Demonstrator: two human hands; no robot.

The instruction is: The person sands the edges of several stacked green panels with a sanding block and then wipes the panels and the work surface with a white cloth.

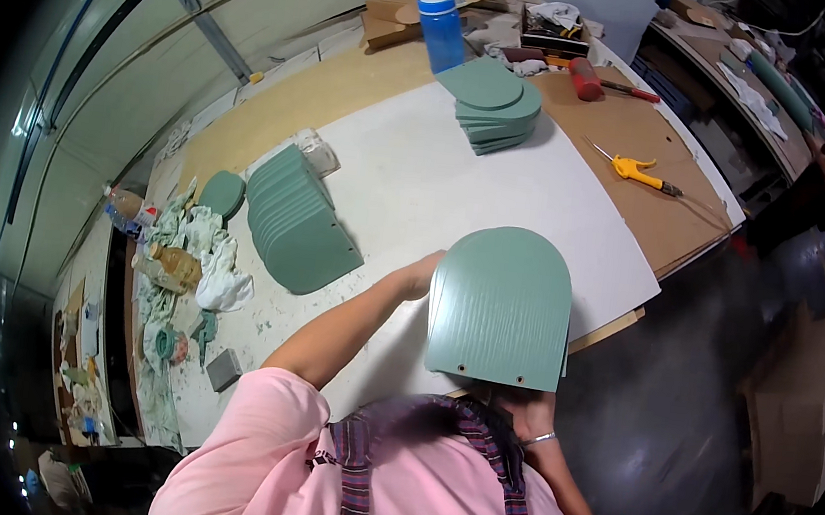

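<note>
In front of me I hold a green arched panel (pixel 500 302), rounded at the far end and straight at the near end, with two small holes along the straight edge. A second edge shows at its left side, so more than one may be stacked. My left hand (pixel 421 275) grips the left side, its fingers hidden behind. Under the near right corner my right hand (pixel 527 410) supports it, fingers mostly hidden. A fanned row of similar green panels (pixel 300 231) leans on the table to the left. Another stack of green panels (pixel 494 100) lies at the far side.
On the white tabletop (pixel 410 187), a blue bottle (pixel 440 34), red mallet (pixel 587 80) and yellow air blow gun (pixel 643 173) lie toward the back and right. Stained rags (pixel 220 272), an amber bottle (pixel 175 265) and a grey block (pixel 224 369) are at left. Cardboard (pixel 805 399) stands on the right.
</note>
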